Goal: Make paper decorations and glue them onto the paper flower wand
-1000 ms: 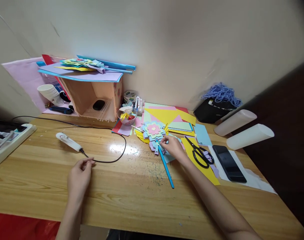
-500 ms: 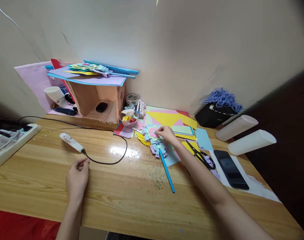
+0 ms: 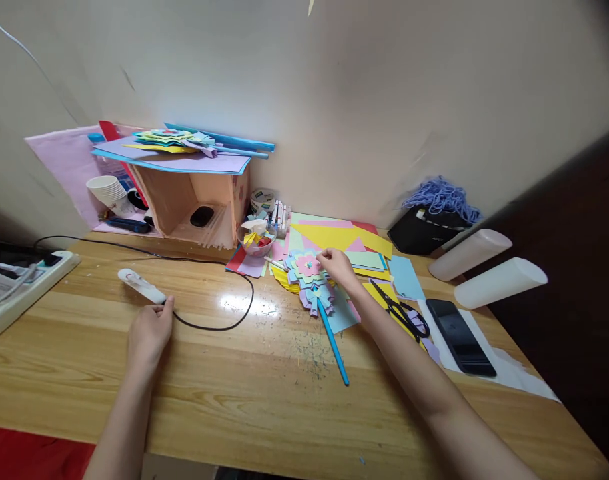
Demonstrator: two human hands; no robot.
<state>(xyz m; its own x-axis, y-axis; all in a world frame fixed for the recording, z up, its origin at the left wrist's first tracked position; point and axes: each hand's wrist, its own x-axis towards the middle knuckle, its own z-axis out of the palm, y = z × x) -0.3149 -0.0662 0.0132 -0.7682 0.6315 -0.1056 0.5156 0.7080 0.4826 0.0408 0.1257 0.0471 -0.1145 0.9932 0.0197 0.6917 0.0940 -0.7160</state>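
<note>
A layered paper flower (image 3: 307,265) with a pink centre lies mid-table, over a smaller paper cluster (image 3: 317,295) and a blue paper stem (image 3: 333,343). At the right edge of the flower is my right hand (image 3: 335,265), its fingers pinched together; what they hold, if anything, is too small to name. My left hand (image 3: 153,328) is closed at the cable end of a white corded tool (image 3: 141,287), thumb and fingers by the joint of handle and black cord.
Behind stands an open box (image 3: 194,200) with paper pieces on top. Black scissors (image 3: 399,310), a phone (image 3: 460,337) and two white rolls (image 3: 501,283) lie right. A small bowl (image 3: 257,239) holds scraps. A power strip (image 3: 31,293) is far left.
My left hand has moved up to the white tool's cable end and closed there. My right hand has shifted slightly right, off the flower's centre. The view has moved a little.
</note>
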